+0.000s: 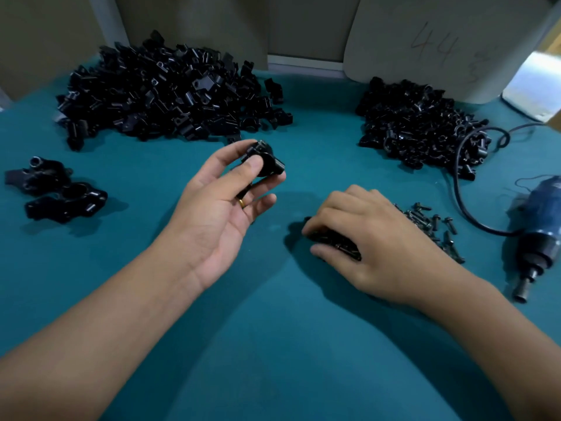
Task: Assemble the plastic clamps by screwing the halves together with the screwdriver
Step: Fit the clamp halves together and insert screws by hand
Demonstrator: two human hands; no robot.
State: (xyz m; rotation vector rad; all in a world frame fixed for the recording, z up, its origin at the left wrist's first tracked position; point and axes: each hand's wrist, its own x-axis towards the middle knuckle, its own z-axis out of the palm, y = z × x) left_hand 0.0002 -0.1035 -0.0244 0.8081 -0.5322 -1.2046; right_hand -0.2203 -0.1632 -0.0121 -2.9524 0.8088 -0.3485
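My left hand (224, 196) holds a black plastic clamp (267, 161) between thumb and fingers, raised above the teal table (273, 344). My right hand (367, 238) rests palm down on a heap of small black screws (431, 221), its fingers curled around some of them at the heap's left end. A blue electric screwdriver (537, 232) lies on the table to the right of my right hand, its tip pointing toward me, its black cable (458, 183) looping back.
A big pile of black clamp halves (170, 92) sits at the back left, a smaller pile of curved halves (422, 126) at the back right. Two assembled clamps (57, 189) lie at the far left. A grey board (440, 41) leans behind the right pile.
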